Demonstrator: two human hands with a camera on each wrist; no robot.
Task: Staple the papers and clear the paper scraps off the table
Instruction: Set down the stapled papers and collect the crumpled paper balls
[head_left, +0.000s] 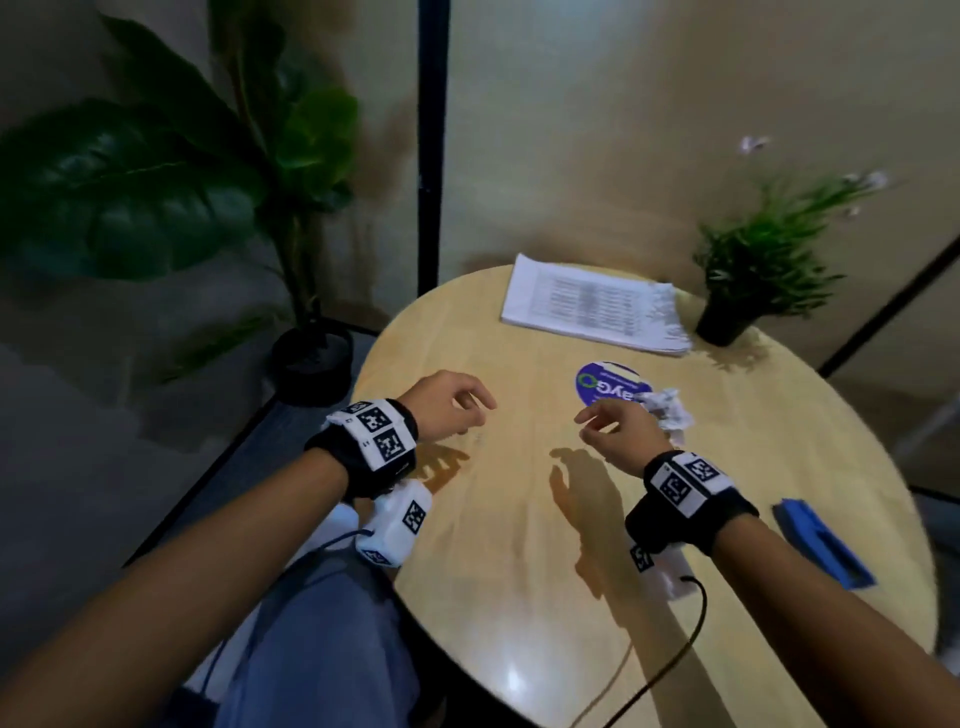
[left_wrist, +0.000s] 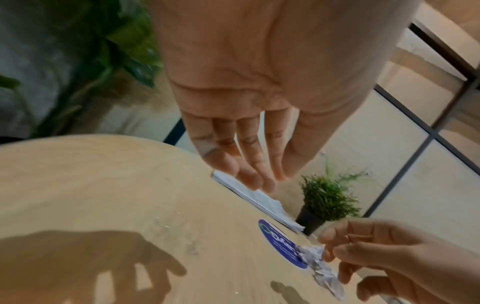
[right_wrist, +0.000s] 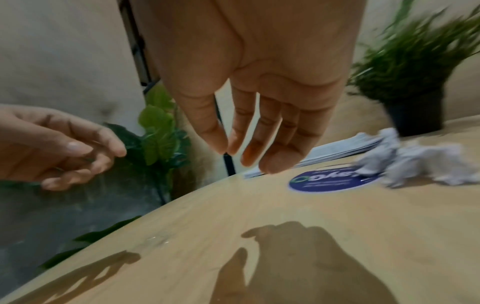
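A stack of printed papers (head_left: 592, 306) lies at the far side of the round wooden table (head_left: 519, 571). A crumpled white paper scrap (head_left: 667, 410) sits on the table, partly over a blue round sticker (head_left: 605, 382). The blue stapler (head_left: 821, 540) lies near the right edge. My left hand (head_left: 475, 410) hovers over the table's left part with loosely curled fingers, holding nothing. My right hand (head_left: 592, 418) hovers just left of the scrap, relaxed and empty. In the right wrist view the scrap (right_wrist: 415, 162) lies apart from my right hand's fingers (right_wrist: 275, 162).
A small potted plant (head_left: 748, 280) in a black pot stands at the back right, close to the papers. A large leafy floor plant (head_left: 171, 192) stands beyond the table's left edge. A cable (head_left: 675, 654) trails from my right wrist across the near table.
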